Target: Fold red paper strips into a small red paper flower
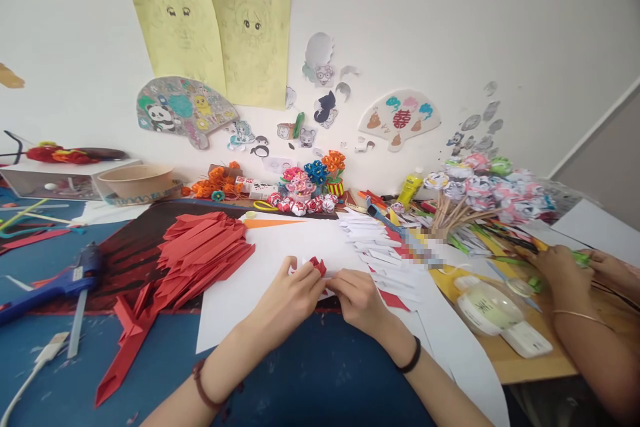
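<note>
Left hand [293, 293] and right hand [357, 297] both pinch a small folded red-and-white paper piece [317, 267] over the white paper sheet [250, 280]. Stack of folded red paper strips [200, 250] lies just beside the sheet's left edge. A co-worker's hands [565, 270] work at the table's right edge.

near: we find bare blue table [310, 373] | left: red paper strips [200, 250] block | right: co-worker's hand [563, 267], white strips [385, 247] crowd

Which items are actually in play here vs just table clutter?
In play: left hand and right hand pinch a small red-and-white folded paper piece over the white sheet.

Lying about: red folded strips, glue gun, paper bowl, yellow glue bottle.
</note>
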A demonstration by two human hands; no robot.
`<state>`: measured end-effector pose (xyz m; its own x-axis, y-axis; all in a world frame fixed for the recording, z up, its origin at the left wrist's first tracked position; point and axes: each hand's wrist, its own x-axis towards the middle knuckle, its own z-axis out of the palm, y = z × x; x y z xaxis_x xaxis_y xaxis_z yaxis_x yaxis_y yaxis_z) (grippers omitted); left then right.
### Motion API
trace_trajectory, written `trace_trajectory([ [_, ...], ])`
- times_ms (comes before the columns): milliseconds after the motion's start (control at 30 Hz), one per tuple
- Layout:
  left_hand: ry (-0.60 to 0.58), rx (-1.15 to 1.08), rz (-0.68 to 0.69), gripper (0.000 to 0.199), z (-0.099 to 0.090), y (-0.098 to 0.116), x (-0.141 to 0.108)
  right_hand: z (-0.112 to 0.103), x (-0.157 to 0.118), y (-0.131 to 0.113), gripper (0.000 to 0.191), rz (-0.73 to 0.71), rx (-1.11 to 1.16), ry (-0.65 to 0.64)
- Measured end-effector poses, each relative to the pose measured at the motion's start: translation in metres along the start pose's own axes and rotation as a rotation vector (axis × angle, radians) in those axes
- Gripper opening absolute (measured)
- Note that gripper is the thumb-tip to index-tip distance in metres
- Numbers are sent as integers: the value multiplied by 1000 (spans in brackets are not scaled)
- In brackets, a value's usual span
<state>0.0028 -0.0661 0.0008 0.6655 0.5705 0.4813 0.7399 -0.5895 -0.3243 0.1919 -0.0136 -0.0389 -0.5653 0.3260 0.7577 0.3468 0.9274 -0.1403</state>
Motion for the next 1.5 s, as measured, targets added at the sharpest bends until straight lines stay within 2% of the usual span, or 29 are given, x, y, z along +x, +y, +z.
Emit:
trace_trajectory([
  [233,-33,-95,-196,11,2,4,1,-1,4,-3,18,281,252,0],
  [400,-18,-15,-223,10,7,6,0,-2,5,-3,14,342,258,-6],
  [633,-17,32,-214,11,8,3,-2,-5,6,-6,11,319,112,-47],
  [1033,8,108,-260,14,11,4,0,1,4,-1,17,301,153,16],
  [1267,45,24,-270,19,12,2,-1,-6,9,-4,17,254,61,2],
  [1500,96,-61,-302,18,13,2,2,-4,5,-4,17,207,47,-8],
])
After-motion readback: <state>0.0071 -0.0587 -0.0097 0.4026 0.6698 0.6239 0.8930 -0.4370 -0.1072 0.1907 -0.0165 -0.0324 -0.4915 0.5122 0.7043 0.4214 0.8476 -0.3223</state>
